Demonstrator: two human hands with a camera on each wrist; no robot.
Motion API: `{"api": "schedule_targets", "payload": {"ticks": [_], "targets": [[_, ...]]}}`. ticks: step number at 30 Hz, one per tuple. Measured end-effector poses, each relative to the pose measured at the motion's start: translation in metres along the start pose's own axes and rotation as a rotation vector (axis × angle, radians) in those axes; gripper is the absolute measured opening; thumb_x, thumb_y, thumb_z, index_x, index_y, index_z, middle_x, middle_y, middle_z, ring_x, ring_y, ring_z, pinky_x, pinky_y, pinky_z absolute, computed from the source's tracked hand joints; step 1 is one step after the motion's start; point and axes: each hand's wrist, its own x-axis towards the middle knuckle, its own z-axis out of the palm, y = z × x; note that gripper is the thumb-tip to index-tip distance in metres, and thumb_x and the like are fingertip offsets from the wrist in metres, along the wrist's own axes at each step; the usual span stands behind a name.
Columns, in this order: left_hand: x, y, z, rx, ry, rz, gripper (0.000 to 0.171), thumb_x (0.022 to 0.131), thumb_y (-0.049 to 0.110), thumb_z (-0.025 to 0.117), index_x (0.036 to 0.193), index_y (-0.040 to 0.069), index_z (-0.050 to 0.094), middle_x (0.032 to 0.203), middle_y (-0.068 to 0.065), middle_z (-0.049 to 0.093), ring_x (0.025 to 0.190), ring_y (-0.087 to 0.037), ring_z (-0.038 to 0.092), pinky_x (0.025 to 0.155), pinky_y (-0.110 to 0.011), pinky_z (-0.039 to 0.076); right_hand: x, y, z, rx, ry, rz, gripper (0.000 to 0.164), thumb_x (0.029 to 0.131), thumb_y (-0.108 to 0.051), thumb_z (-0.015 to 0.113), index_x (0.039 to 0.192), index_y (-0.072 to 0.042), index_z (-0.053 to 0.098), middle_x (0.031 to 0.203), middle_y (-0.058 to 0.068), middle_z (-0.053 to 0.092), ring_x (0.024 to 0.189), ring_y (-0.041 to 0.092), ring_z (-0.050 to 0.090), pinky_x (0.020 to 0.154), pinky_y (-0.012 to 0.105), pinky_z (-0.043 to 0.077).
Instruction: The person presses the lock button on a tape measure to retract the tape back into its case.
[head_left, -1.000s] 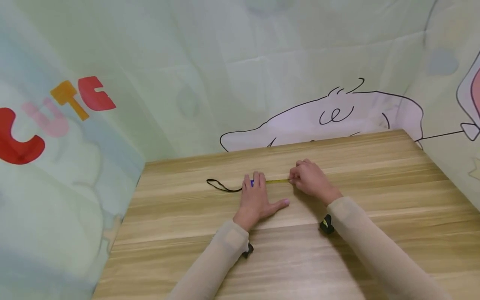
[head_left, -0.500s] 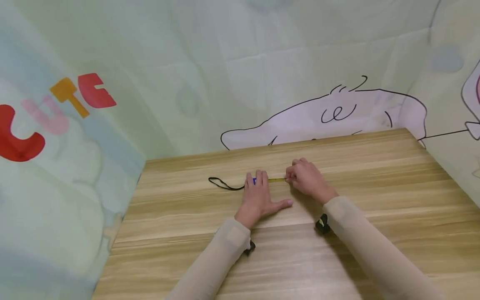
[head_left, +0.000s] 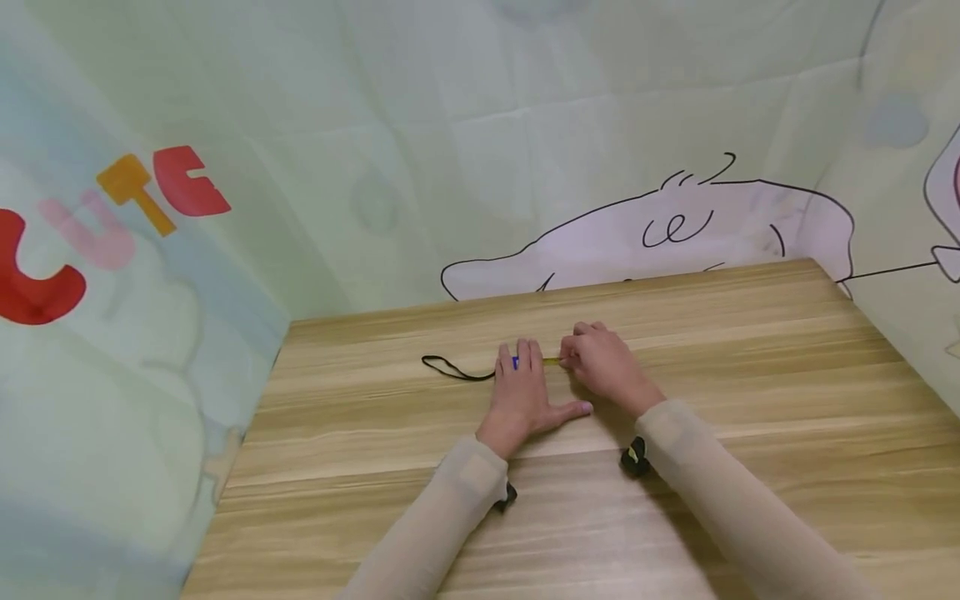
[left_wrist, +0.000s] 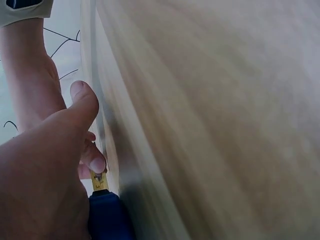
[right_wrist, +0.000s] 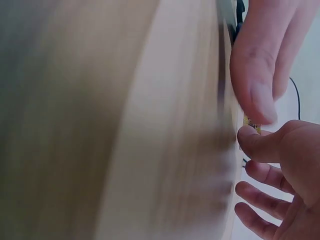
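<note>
My left hand (head_left: 520,390) lies over a blue tape measure (left_wrist: 107,216) on the wooden table. Its fingers are straight across the case, and the thumb sticks out to the right. Only a bit of blue shows between the fingers in the head view. From the case a short stretch of yellow blade (head_left: 552,362) runs right. The blade's end is pinched between the thumb and forefinger of my right hand (head_left: 606,364), close beside the left hand. In the right wrist view, part of the blade (right_wrist: 252,123) shows just above the pinching thumb, while the other fingers are bent loosely.
A black wrist strap (head_left: 448,367) trails left from the tape measure across the table (head_left: 360,450). Dark wrist cameras (head_left: 636,458) hang under both sleeves. Behind and to the left, a printed cloth backdrop (head_left: 390,167) borders the table's edges.
My right hand has moved left toward the left hand, still pinching the blade end. The exposed yellow blade has become shorter. My left hand stays over the case, shifted only slightly right in view.
</note>
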Motion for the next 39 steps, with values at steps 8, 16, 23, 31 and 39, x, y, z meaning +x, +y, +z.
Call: {"api": "schedule_targets", "payload": {"ticks": [8,16,23,31,39], "targets": [[0.000,0.001,-0.002,0.045,0.025,0.025,0.134,0.080,0.096,0.053,0.165,-0.004,0.026,0.170,-0.025,0.030,0.158,-0.045,0.025,0.130,-0.052,0.025,0.006,-0.014,0.007,-0.009,0.024,-0.022,0.006,0.097,-0.011,0.076,0.091,-0.011,0.077,0.096,0.006,0.066,0.095,0.029,0.059,0.087,0.046,0.054],[0.001,0.003,-0.001,0.057,0.017,0.008,0.135,0.079,0.097,0.052,0.165,-0.003,0.026,0.170,-0.023,0.029,0.159,-0.043,0.026,0.130,-0.051,0.024,0.008,-0.020,0.006,-0.022,0.025,-0.018,0.009,0.097,-0.006,0.072,0.090,-0.009,0.077,0.096,0.006,0.065,0.096,0.029,0.060,0.087,0.045,0.055],[0.001,0.003,0.001,0.081,0.011,0.004,0.133,0.079,0.098,0.049,0.164,-0.002,0.028,0.170,-0.024,0.029,0.158,-0.043,0.027,0.130,-0.050,0.025,0.007,-0.020,0.008,-0.020,0.036,-0.011,0.008,0.098,-0.008,0.072,0.091,-0.010,0.077,0.096,0.005,0.065,0.097,0.029,0.060,0.089,0.047,0.054],[-0.002,0.003,0.000,0.079,-0.002,-0.012,0.130,0.079,0.098,0.050,0.162,-0.001,0.031,0.170,-0.025,0.029,0.157,-0.046,0.027,0.128,-0.051,0.030,0.006,-0.021,0.012,0.003,0.032,0.007,0.008,0.098,-0.010,0.073,0.091,-0.012,0.075,0.098,0.005,0.064,0.102,0.030,0.059,0.091,0.050,0.054],[0.000,0.003,0.000,0.079,-0.012,-0.004,0.128,0.081,0.097,0.049,0.160,-0.002,0.033,0.168,-0.027,0.031,0.157,-0.045,0.028,0.128,-0.051,0.029,0.007,-0.020,0.011,0.007,0.013,0.048,0.007,0.096,-0.007,0.071,0.092,-0.011,0.075,0.101,0.006,0.065,0.104,0.031,0.058,0.092,0.051,0.053]]}}
